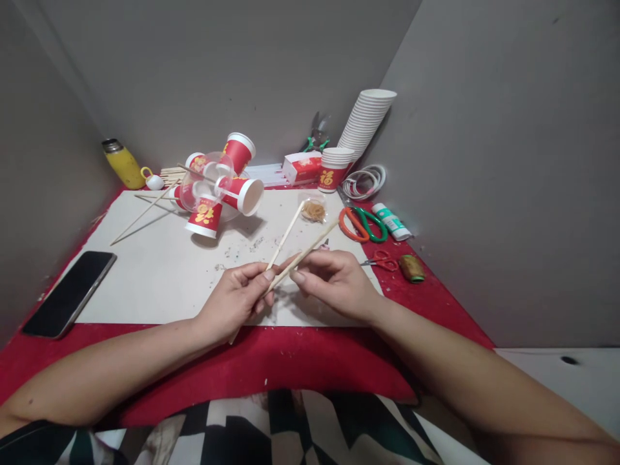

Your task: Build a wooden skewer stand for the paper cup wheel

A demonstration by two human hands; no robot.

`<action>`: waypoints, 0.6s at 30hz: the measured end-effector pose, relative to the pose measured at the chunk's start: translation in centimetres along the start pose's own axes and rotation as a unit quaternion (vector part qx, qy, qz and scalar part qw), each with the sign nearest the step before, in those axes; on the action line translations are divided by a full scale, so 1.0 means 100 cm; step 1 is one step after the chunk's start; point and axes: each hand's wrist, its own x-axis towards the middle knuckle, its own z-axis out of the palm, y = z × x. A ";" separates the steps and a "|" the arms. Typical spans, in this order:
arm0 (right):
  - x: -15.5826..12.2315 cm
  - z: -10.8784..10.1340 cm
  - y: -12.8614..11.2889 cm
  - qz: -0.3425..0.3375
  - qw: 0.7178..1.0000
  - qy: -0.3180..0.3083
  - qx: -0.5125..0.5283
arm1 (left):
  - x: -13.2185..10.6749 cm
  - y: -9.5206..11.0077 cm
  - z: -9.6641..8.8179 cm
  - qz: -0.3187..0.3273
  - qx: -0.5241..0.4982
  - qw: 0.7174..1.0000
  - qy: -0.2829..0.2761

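My left hand (238,298) is closed around two pale wooden chopsticks (290,234) that fan out up and to the right above a white board (159,265). My right hand (334,279) pinches one of the same sticks from the right side, fingertips almost meeting the left thumb. Behind the hands, a cluster of red paper cups around a clear plastic cup (216,188) lies on the board.
A black phone (70,292) lies at the left on the red tablecloth (271,361). A yellow bottle (123,165), long skewers (145,210), stacked white cups (363,123), rubber bands (314,210), orange-green scissors (362,224), small red scissors (382,261) and a glue bottle (391,221) surround the board.
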 end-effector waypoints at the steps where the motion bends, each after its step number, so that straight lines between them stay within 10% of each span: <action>1: 0.000 0.001 0.000 -0.002 1.000 -0.003 0.001 | 0.000 0.000 0.000 -0.005 -0.006 1.000 -0.001; 18: -0.003 0.011 0.005 0.001 0.999 -0.007 -0.052 | -0.001 -0.004 0.005 0.015 -0.049 0.999 -0.008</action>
